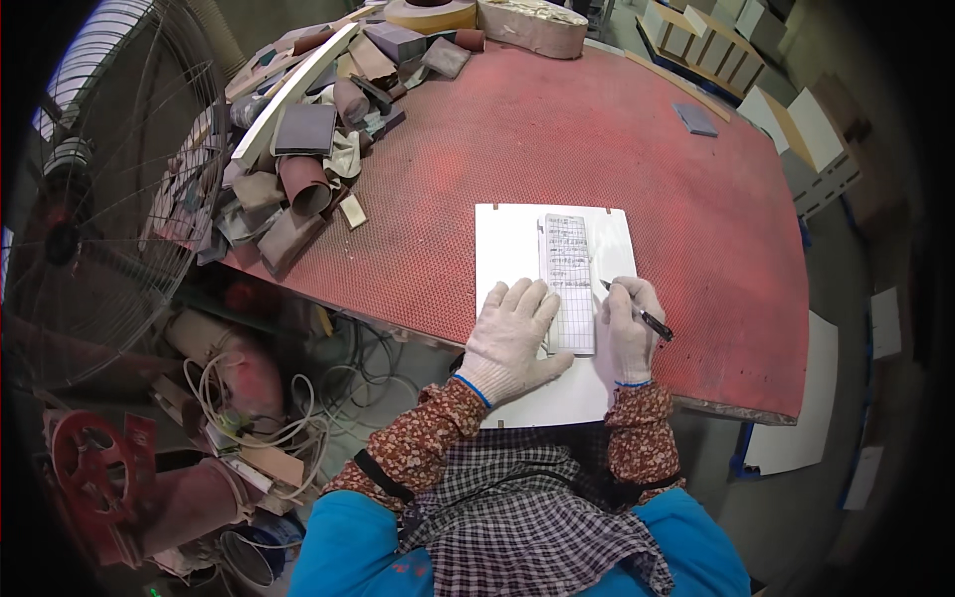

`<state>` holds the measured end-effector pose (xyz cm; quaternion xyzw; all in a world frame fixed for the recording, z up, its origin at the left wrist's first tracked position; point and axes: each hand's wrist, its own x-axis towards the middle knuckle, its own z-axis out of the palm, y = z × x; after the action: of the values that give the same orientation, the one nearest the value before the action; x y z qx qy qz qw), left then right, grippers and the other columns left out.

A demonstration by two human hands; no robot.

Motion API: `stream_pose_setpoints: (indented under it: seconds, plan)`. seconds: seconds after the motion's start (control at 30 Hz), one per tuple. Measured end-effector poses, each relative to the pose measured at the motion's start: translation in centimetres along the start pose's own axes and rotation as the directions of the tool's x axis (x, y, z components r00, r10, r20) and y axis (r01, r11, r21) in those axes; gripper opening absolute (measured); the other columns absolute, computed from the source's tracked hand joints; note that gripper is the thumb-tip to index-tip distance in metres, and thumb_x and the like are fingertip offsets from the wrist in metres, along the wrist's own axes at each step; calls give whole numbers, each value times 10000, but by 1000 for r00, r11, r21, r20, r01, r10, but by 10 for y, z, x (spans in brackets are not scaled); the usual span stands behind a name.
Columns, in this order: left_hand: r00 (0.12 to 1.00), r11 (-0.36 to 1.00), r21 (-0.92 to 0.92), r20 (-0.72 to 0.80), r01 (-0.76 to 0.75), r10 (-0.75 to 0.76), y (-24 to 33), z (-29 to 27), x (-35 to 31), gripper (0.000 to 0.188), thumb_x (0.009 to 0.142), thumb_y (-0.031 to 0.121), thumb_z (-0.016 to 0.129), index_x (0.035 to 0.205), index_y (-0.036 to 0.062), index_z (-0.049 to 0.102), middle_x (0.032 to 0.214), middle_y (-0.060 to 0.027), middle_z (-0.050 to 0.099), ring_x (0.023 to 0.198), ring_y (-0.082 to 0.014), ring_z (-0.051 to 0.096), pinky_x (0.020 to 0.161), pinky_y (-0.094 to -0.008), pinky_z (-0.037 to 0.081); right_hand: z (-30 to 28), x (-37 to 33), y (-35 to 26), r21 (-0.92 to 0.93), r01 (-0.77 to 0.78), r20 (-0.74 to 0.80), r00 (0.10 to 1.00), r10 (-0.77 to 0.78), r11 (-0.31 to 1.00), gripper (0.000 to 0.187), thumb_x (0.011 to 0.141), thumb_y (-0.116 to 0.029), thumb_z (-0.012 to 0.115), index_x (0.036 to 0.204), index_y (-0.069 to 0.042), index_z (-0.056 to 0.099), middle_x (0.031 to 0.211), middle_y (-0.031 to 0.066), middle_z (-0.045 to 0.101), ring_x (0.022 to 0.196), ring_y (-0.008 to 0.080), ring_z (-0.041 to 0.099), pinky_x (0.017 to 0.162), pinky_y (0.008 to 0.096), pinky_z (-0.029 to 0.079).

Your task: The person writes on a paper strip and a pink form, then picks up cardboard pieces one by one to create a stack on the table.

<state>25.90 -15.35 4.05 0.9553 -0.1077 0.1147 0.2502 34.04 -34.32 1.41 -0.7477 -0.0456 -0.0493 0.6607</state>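
Observation:
A white rectangular panel (507,244) lies on the red mesh-textured tabletop, close in front of me. On it rests a narrow gridded paper pad (571,316) with handwriting on its upper rows. My left hand (509,340), in a white knit glove, is laid flat with spread fingers across the panel and the pad's left edge. Beside the pad's right edge, my gloved right hand (631,323) is closed around a dark pen (657,325). The pen's tip points up and left toward the pad.
The red tabletop (696,239) carries a grey pad (695,119) and, at left, a heap of sanding blocks (305,129) and abrasive rolls (303,185). A large wire-caged fan (119,189) stands far left. Coiled hoses (308,418) and a red handwheel (92,466) sit below. White panels (796,398) stand at right.

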Motion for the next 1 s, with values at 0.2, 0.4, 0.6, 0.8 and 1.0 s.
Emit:
stream_pose_setpoints:
  seconds: [0.2, 0.4, 0.6, 0.8, 1.0]
  plan:
    - [1000, 1000, -11, 3, 25, -25, -2, 0, 0, 709, 795, 453, 759, 1311, -3, 588, 1370, -188, 564, 1355, -364, 500, 1197, -537, 336, 8, -8, -15, 97, -167, 113, 981, 156, 981, 136, 974, -53, 641, 1087, 22, 633, 819, 37, 655, 678, 77, 601, 606, 239, 506]
    - [999, 999, -32, -32, 21, -22, -4, 4, 0, 696, 773, 433, 772, 1295, 12, 588, 1357, -173, 568, 1362, -347, 498, 1199, -530, 343, 18, -10, -24, 85, -180, 223, 962, 158, 980, 150, 950, -37, 650, 1079, 37, 629, 880, 56, 665, 712, 84, 615, 641, 252, 534]
    - [999, 998, -46, -31, 30, -31, -4, 5, 0, 712, 753, 430, 790, 1294, 15, 585, 1359, -173, 566, 1366, -345, 494, 1201, -522, 340, 15, -12, -12, 2, -77, 203, 976, 75, 997, 109, 935, -33, 649, 1018, 36, 634, 888, 50, 661, 742, 78, 595, 652, 259, 526]
    - [997, 999, -51, -75, 13, -17, -4, 3, 4, 631, 724, 399, 797, 1196, 20, 619, 1279, -165, 594, 1279, -326, 528, 1144, -505, 366, 15, -12, -9, 5, -40, 197, 980, 38, 999, 86, 922, -22, 638, 982, 41, 630, 870, 49, 657, 718, 73, 578, 636, 254, 511]
    - [999, 998, -62, -33, 21, -23, -6, 3, 4, 657, 726, 405, 799, 1218, 13, 610, 1303, -166, 576, 1309, -322, 506, 1165, -513, 341, 16, -12, -12, -33, -9, 192, 981, 15, 999, 63, 921, -21, 628, 953, 33, 627, 835, 43, 647, 706, 71, 569, 624, 251, 500]
